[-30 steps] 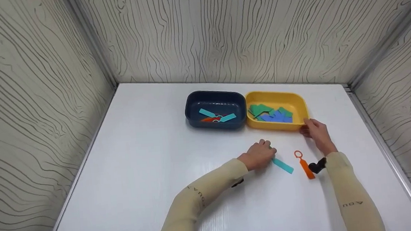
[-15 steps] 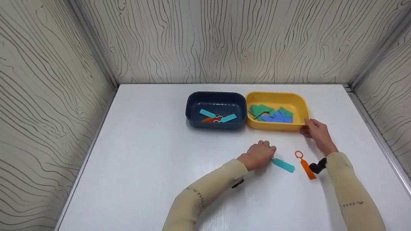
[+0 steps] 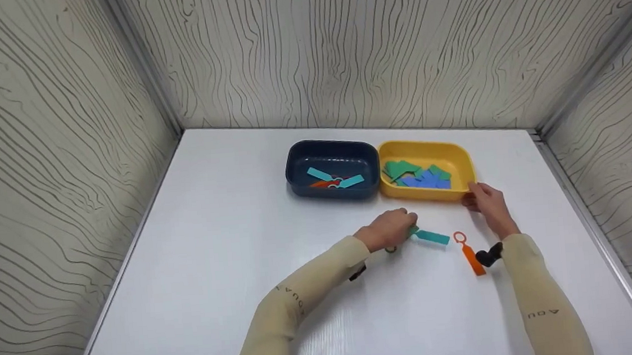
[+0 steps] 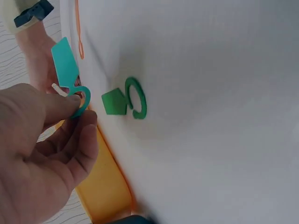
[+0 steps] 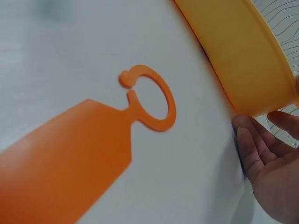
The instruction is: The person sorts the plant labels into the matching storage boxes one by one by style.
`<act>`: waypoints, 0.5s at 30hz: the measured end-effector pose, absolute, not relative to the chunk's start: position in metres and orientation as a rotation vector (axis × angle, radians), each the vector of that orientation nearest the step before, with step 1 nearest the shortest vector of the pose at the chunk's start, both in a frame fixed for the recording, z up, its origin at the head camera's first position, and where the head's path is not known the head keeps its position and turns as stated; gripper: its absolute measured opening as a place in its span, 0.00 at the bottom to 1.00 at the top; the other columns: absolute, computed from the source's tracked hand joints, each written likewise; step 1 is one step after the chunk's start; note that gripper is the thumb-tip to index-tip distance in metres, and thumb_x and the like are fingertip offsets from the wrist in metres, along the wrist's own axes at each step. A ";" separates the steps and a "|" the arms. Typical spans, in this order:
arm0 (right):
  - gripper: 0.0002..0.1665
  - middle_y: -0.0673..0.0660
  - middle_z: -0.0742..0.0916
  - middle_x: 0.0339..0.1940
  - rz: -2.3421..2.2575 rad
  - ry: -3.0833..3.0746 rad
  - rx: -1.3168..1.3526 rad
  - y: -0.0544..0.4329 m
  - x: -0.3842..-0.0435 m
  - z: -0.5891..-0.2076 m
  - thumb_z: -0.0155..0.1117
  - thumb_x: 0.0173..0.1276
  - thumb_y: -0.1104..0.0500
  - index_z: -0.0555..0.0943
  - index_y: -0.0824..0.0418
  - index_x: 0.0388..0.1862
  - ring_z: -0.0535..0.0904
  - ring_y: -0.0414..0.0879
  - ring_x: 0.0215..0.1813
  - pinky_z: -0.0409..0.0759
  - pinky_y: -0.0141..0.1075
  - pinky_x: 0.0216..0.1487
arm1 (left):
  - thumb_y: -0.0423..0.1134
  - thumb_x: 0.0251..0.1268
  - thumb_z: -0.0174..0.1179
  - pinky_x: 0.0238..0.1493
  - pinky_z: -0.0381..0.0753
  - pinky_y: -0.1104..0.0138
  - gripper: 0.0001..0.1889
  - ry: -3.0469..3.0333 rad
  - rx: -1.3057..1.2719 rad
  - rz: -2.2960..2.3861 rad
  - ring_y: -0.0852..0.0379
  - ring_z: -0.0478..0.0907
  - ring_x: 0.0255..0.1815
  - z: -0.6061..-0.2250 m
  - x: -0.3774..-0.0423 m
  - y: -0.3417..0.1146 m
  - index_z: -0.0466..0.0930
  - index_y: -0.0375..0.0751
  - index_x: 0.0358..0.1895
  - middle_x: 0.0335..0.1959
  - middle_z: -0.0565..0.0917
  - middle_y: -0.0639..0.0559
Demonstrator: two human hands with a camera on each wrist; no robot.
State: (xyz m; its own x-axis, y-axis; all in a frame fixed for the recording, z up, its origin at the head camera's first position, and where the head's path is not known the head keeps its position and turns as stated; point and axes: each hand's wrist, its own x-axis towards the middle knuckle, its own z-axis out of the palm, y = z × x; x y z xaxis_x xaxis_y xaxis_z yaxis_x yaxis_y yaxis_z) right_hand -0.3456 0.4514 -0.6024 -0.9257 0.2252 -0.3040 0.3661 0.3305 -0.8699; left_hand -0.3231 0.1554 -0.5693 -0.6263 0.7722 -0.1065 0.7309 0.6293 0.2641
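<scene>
My left hand [image 3: 390, 229] pinches a teal tag [image 4: 65, 61] by its ring, between thumb and fingers, with the flat end sticking out to the right in the head view. Just below that hand, a green pentagon [image 4: 114, 101] and a green open ring [image 4: 136, 99] lie together on the white surface; whether they are joined is unclear. My right hand [image 3: 487, 204] holds the near right corner of the yellow bin [image 5: 252, 56], with the thumb near its rim and the other fingers low against it. An orange tag with a ring [image 3: 473, 259] lies between the hands.
A dark blue bin [image 3: 335, 194] stands left of the yellow one, touching it, with teal and orange-red ring tags inside. Green and blue flat pieces [image 3: 429, 180] lie in the yellow bin. Wood-patterned panels [image 3: 311, 48] enclose the table [image 3: 198, 254] at the back and sides.
My left hand has shifted slightly up and left, and the teal tag has swung with it to lie more level. A green ring now shows under that hand. The right hand has stayed put.
</scene>
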 end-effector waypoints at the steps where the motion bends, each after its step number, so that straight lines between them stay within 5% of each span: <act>1: 0.45 0.51 0.80 0.47 -1.655 2.455 0.549 0.452 -0.346 -0.602 0.41 0.74 0.31 0.62 0.62 0.74 0.79 0.40 0.47 0.80 0.25 0.48 | 0.37 0.75 0.53 0.41 0.78 0.72 0.10 2.651 1.222 0.313 0.61 0.77 0.39 -0.566 -0.326 0.152 0.79 0.46 0.54 0.43 0.82 0.53; 10: 0.45 0.49 0.81 0.46 -1.669 2.440 0.520 0.454 -0.346 -0.602 0.42 0.74 0.32 0.62 0.63 0.74 0.79 0.39 0.47 0.80 0.26 0.49 | 0.35 0.72 0.56 0.52 0.80 0.70 0.12 2.744 1.024 0.513 0.59 0.78 0.44 -0.540 -0.349 0.119 0.79 0.44 0.55 0.46 0.83 0.53; 15: 0.42 0.48 0.82 0.43 -1.710 2.446 0.500 0.456 -0.345 -0.602 0.43 0.75 0.35 0.63 0.66 0.73 0.81 0.38 0.44 0.81 0.26 0.48 | 0.36 0.73 0.55 0.49 0.81 0.68 0.11 2.867 0.989 0.460 0.56 0.81 0.45 -0.531 -0.361 0.100 0.78 0.43 0.55 0.46 0.83 0.49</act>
